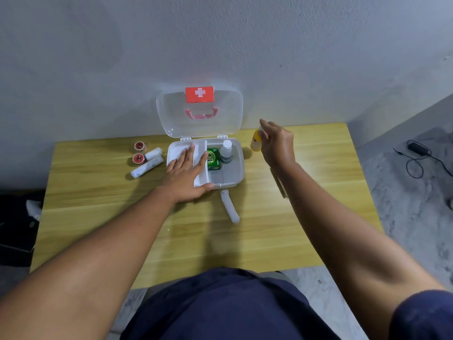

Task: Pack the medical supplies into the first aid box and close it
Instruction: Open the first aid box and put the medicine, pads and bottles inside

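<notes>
The clear first aid box (237, 171) stands open on the wooden table, its lid (171, 114) with a red cross label leaning on the wall. Inside are a green box (213, 160), a white bottle (225, 153) and a white inner tray (199, 149). My left hand (187, 174) lies flat on the tray, fingers spread. To the right of the box my right hand (275, 143) grips a yellow bottle (255, 143). Left of the box lie two red tape rolls (139, 152) and two white bandage rolls (148, 164). A third bandage roll (229, 206) lies in front of the box.
The table (98, 217) stands against a grey wall. A black cable and adapter (418, 153) lie on the floor at right. Dark objects (17, 224) sit on the floor at left. A thin flat piece (279, 185) shows beside my right forearm.
</notes>
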